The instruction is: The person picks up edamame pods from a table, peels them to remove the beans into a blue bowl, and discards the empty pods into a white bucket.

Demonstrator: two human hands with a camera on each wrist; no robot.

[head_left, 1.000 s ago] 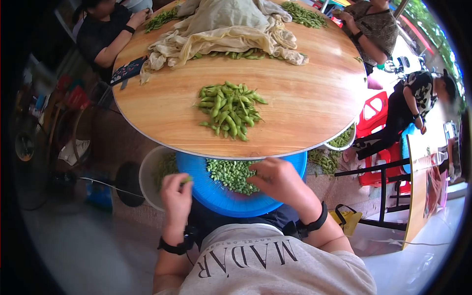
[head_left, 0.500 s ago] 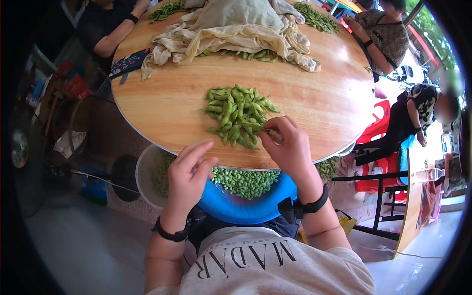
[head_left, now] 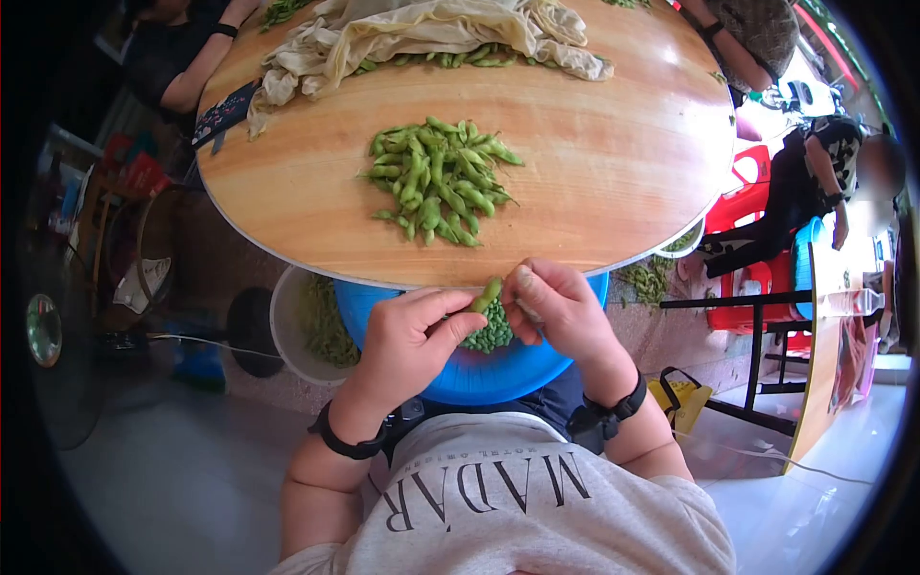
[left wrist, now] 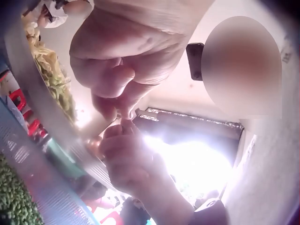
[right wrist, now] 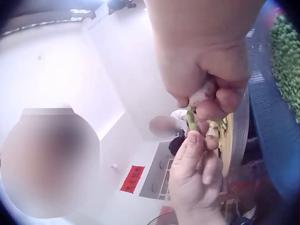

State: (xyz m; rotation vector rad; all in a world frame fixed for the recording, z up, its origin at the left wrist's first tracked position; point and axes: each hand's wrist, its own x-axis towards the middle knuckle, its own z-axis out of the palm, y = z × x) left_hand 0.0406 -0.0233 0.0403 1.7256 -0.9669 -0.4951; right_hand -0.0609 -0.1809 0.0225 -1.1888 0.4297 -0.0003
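Over the blue basin (head_left: 517, 385), my left hand (head_left: 407, 335) pinches a green soybean pod (head_left: 488, 294) between thumb and forefinger, with one end sticking up. Close at that end is my right hand (head_left: 565, 311), its fingers curled round a small pale object (right wrist: 202, 97), mostly hidden; I cannot tell what it is. In the right wrist view the pod (right wrist: 191, 121) bridges both hands' fingertips. Shelled green beans (head_left: 492, 333) lie in the basin below. A pile of whole pods (head_left: 436, 182) sits on the round wooden table (head_left: 594, 182) just ahead.
A pale bucket (head_left: 290, 331) holding pods or husks stands left of the basin. Cream cloth (head_left: 441, 43) covers more pods on the table's far side. A dark patterned pouch (head_left: 227, 113) lies at the left edge. Other people are around the table, with red stools (head_left: 750, 187) at right.
The right hand has come back from the pile to the basin. The left hand, earlier with fingers extended near the table edge, now pinches a pod. The head view has tilted downward.
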